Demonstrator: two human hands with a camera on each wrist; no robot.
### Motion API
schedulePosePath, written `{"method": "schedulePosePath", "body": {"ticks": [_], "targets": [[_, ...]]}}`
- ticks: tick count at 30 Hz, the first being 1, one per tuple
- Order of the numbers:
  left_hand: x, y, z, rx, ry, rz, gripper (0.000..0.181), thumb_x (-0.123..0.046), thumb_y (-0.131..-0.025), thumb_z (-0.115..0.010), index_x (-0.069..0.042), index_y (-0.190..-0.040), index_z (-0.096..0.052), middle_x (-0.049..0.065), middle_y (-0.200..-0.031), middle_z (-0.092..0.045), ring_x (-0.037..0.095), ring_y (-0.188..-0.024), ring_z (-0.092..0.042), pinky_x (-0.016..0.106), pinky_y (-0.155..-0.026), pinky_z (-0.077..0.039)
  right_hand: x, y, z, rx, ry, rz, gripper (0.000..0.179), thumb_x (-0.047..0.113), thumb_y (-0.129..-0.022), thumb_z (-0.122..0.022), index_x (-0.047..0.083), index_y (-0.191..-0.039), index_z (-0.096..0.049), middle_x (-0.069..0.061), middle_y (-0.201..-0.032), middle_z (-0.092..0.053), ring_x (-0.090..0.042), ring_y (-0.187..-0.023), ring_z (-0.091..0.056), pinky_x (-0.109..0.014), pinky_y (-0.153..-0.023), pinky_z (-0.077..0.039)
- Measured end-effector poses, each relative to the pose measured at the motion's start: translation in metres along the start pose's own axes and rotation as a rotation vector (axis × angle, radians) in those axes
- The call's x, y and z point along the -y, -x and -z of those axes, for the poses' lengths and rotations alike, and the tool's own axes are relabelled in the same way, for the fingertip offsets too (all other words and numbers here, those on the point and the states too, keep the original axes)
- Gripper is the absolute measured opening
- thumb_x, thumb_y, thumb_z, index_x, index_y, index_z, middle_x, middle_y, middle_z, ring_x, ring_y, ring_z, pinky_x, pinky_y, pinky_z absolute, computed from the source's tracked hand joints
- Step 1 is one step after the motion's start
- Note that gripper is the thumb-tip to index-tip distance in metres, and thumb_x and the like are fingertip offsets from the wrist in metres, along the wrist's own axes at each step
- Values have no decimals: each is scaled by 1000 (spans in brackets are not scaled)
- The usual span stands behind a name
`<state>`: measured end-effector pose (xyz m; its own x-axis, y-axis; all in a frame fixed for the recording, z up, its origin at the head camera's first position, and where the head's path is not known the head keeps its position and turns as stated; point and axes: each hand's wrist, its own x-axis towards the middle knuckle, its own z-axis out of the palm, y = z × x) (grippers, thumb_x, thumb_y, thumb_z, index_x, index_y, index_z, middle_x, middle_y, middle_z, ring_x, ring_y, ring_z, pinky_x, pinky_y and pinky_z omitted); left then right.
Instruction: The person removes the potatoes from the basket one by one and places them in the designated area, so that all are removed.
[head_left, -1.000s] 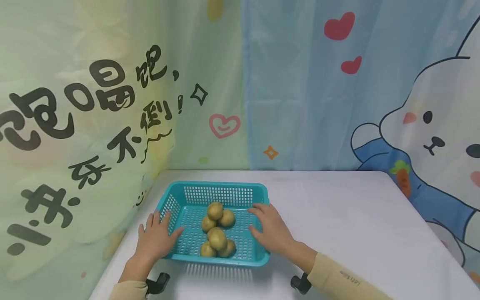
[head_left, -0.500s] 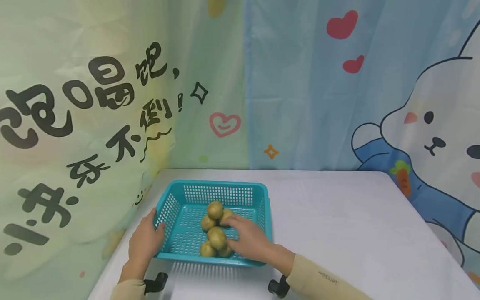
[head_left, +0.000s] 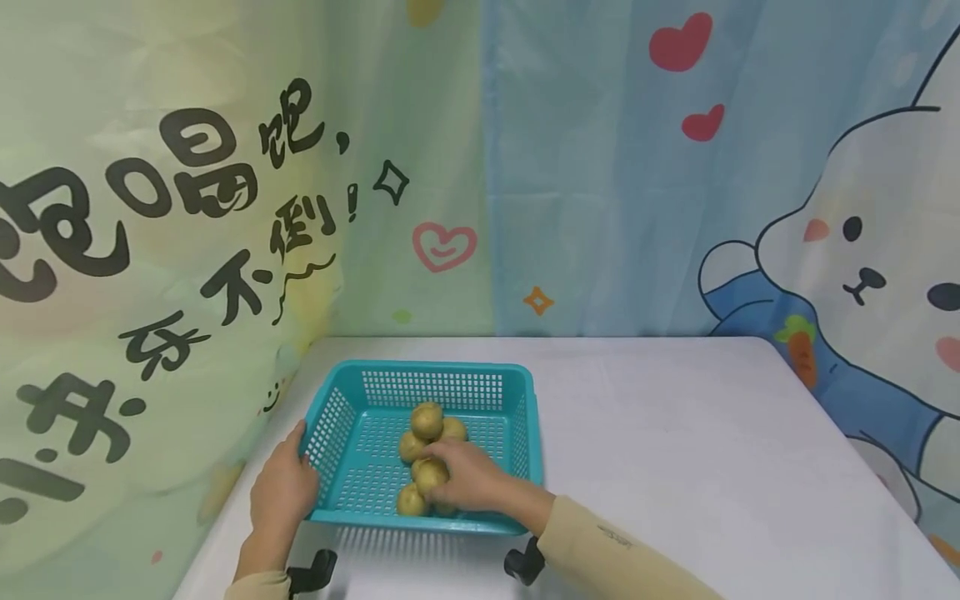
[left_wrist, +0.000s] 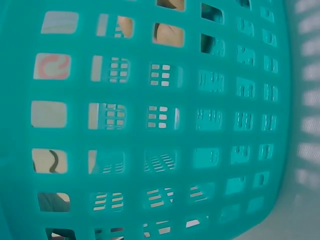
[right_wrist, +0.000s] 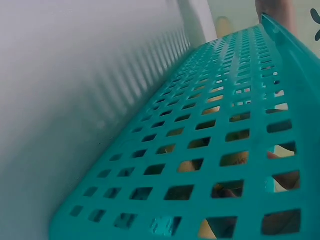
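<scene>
A teal perforated basket (head_left: 420, 523) stands on the table, holding two small heaps of round yellow-brown potatoes. My left hand (head_left: 283, 493) grips the basket's left rim, its fingers along the outer side. Reaching in over the near right corner, my right hand (head_left: 474, 477) has thumb and fingers around the top potato (head_left: 431, 477) of the nearer heap. Another potato (head_left: 427, 421) tops the farther heap. The basket wall (left_wrist: 135, 140) fills the left wrist view. In the right wrist view the near wall (right_wrist: 200, 155) hides most of the hand and the potatoes.
The white tabletop (head_left: 660, 450) extends to the right of the basket. A printed curtain (head_left: 585, 167) hangs behind and along the left side. Black wrist mounts (head_left: 525, 562) sit under both forearms.
My right hand has moved from the basket's right rim leftward over the potatoes and onto the nearer heap's top one. My left hand has shifted outward and taken hold of the left rim.
</scene>
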<state>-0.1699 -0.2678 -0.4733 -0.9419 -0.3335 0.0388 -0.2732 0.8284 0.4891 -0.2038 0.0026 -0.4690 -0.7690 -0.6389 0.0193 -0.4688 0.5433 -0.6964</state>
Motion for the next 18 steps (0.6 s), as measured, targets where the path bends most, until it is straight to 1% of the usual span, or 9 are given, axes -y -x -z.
{"method": "schedulePosePath", "body": {"ticks": [4, 7, 12, 18], "targets": [[0, 1, 1, -19, -1, -4, 53, -4, -98, -40, 0, -150, -33, 32, -133, -50, 44, -104, -58, 55, -75, -48, 0, -2, -2, 4, 19, -8, 49, 17, -77, -79, 13, -124, -65, 1, -118, -65, -10, -98, -60, -23, -76, -49], [0, 2, 2, -30, -2, -3, 53, -4, -97, -40, 0, -149, -33, 31, -132, -51, 43, -102, -59, 55, -74, -48, -1, -2, -3, 9, 30, -12, 50, 15, -74, -81, 16, -122, -67, 3, -116, -65, -9, -97, -59, -23, -76, -48], [-1, 4, 3, -39, 4, -2, 52, -4, -97, -41, 0, -149, -34, 31, -130, -52, 41, -98, -59, 53, -71, -48, -1, -3, -5, 5, 17, -8, 50, 10, -72, -82, 15, -120, -68, 4, -113, -65, -8, -95, -57, -24, -76, -47], [-2, 4, 2, -26, 7, -2, 53, -4, -97, -41, 0, -149, -33, 31, -130, -51, 38, -94, -59, 51, -69, -48, -2, -1, -6, -25, 39, -15, 52, 10, -71, -81, 14, -121, -67, 2, -112, -65, -9, -95, -57, -25, -78, -47]]}}
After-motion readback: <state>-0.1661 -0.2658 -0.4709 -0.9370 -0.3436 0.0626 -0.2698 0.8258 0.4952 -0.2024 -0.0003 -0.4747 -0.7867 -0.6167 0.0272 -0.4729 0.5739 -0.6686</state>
